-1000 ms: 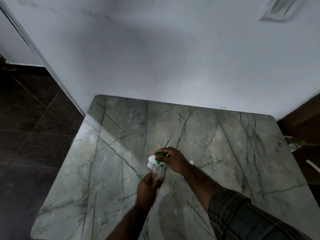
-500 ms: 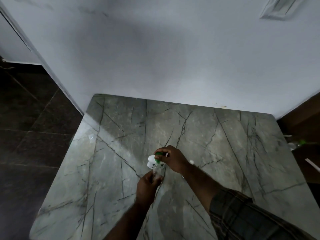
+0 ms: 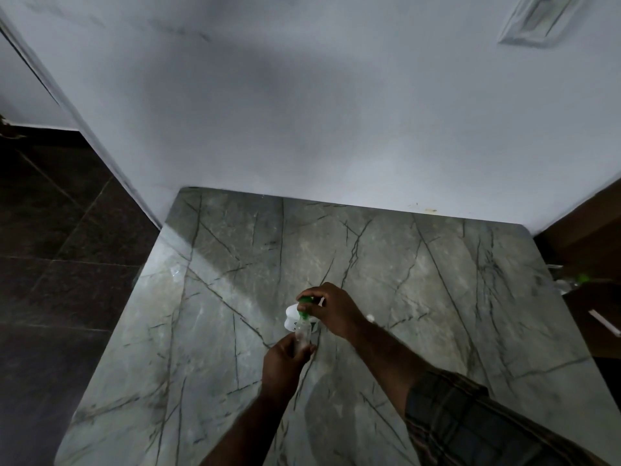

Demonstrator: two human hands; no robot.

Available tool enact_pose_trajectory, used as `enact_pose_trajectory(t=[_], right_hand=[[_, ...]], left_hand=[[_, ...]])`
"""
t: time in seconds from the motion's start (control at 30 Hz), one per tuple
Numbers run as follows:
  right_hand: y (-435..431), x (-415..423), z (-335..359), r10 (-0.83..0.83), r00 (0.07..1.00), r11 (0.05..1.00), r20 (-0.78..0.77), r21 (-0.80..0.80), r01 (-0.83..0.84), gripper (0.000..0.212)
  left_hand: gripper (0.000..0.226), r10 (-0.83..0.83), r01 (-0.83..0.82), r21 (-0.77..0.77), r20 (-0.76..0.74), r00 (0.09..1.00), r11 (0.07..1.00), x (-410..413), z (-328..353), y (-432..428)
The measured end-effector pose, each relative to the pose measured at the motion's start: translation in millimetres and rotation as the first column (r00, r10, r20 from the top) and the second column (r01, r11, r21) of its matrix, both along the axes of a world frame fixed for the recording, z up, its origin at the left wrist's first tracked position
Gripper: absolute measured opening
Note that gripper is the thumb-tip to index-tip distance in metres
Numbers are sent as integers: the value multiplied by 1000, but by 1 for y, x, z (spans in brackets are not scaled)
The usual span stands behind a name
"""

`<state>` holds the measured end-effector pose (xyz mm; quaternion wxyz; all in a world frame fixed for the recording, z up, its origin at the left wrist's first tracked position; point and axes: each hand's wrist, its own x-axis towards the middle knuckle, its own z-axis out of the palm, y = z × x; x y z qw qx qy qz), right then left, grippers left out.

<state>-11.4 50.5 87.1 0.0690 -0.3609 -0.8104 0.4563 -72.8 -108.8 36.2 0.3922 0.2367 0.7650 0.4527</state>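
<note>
Now gripping small clear bottle (image 3: pixel 302 334) in left hand (image 3: pixel 284 361), pinching its green cap (image 3: pixel 305 302) with right hand (image 3: pixel 331 309).
Held upright over marble table (image 3: pixel 437 297), near its middle toward the front edge; cannot tell whether resting on the top or lifted. Wrapped low on the body by curled left fingers, closed on at the cap by right thumb and fingertips, directly above. Backed by white rounded object (image 3: pixel 291 314) on the table, touching or just behind, partly hidden. Flanked by small white bit (image 3: pixel 370 318) near right wrist; plaid sleeve (image 3: pixel 470 422) on right forearm.
</note>
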Motion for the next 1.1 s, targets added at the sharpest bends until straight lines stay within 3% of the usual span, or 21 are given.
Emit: enact_pose_trajectory(t=[0.6, 1.1], right_hand=[[-8, 3, -3, -4, 1000, 999, 10, 54, 3, 25], [-8, -1, -3, -38, 999, 998, 15, 56, 37, 23]], left_hand=[[12, -14, 12, -52, -37, 999, 999, 0, -2, 0], [25, 13, -14, -57, -11, 1000, 998, -3, -2, 6]])
